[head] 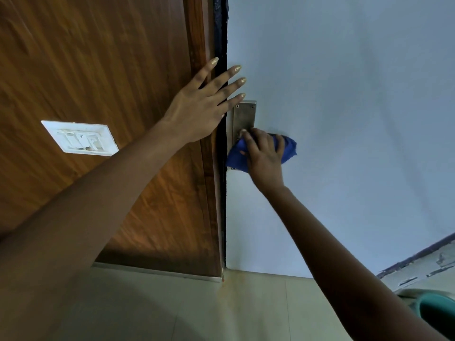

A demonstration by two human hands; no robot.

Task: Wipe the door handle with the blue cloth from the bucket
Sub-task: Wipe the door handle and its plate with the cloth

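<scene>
A metal handle plate (pixel 244 117) is fixed to the pale blue door (pixel 344 119) near its left edge. My right hand (pixel 264 155) grips the blue cloth (pixel 288 146) bunched over the lever, which is hidden beneath cloth and fingers. My left hand (pixel 200 107) lies flat with fingers spread across the gap between the wooden frame and the door edge, just above and left of the plate. A teal bucket (pixel 435 313) shows partly at the lower right corner.
A wooden panel (pixel 98 70) on the left carries a white switch plate (pixel 80 138). A dark gap (pixel 222 193) runs down between frame and door. Beige tiled floor (pixel 221 311) lies below.
</scene>
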